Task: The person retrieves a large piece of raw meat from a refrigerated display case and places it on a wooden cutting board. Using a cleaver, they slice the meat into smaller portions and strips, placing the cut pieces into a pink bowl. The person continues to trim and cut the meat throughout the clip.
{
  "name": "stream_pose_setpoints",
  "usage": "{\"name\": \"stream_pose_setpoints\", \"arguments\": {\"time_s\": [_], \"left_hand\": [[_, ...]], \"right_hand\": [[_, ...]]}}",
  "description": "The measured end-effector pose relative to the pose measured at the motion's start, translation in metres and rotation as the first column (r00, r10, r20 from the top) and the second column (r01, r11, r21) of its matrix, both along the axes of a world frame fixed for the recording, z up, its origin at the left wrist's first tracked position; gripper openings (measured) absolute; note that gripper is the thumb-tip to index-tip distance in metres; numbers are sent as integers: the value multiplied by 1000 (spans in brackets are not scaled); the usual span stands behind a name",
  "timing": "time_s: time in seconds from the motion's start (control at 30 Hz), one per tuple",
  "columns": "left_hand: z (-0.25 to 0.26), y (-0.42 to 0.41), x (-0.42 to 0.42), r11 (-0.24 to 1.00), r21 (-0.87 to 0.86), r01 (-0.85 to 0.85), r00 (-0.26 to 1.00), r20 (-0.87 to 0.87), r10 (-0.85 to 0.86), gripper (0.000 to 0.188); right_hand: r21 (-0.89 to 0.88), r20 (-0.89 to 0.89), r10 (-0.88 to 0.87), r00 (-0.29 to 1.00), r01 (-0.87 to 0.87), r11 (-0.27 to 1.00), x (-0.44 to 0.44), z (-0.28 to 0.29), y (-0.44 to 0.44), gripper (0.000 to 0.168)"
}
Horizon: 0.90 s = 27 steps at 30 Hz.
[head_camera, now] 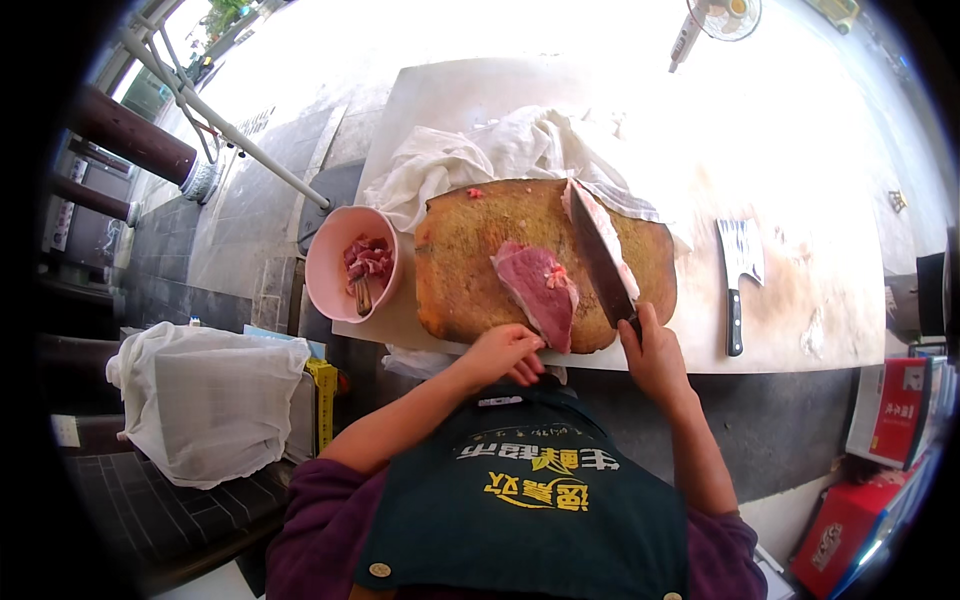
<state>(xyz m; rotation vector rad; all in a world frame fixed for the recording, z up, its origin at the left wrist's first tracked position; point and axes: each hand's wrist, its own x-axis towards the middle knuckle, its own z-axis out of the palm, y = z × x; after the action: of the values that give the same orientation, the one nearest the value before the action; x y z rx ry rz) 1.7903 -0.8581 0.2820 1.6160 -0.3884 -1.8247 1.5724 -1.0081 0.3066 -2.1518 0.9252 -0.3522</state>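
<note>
My right hand (pixel 657 352) grips the handle of a long-bladed kitchen knife (pixel 600 251). The blade lies along a pale strip of fat (pixel 619 259) on the right part of a worn wooden chopping board (pixel 465 277). Left of the knife, a slab of red raw meat (pixel 529 281) rests on the board, with a small fatty scrap on top. My left hand (pixel 506 354) is at the board's front edge, beside the lower end of the slab, fingers loosely curled. Whether its fingertips touch the meat is not clear.
A pink plastic bowl (pixel 313 262) with meat pieces and a wooden-looking handle stands left of the board. White cloth (pixel 517 146) is bunched behind it. A cleaver (pixel 741 259) lies at right on the white table (pixel 810 300). A small fan (pixel 724 15) is at the far side.
</note>
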Motion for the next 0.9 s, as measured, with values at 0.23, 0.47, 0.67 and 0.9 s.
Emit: {"name": "stream_pose_setpoints", "arguments": {"time_s": [0.23,0.47,0.67,0.9], "left_hand": [[1,-7,19,611,-364,703,74,892,446,32],[-33,-10,16,575,-305,759,-7,879,476,28],[-40,-12,17,561,-318,765,-20,858,513,22],[-48,-10,24,533,-345,773,12,847,531,28]], "right_hand": [[-97,-181,97,979,-116,989,-6,6,40,24],[-108,-329,128,936,-172,979,-6,8,58,24],[-79,-344,158,926,-197,977,-9,18,56,20],[-76,-392,196,899,-244,967,-13,36,59,21]]}}
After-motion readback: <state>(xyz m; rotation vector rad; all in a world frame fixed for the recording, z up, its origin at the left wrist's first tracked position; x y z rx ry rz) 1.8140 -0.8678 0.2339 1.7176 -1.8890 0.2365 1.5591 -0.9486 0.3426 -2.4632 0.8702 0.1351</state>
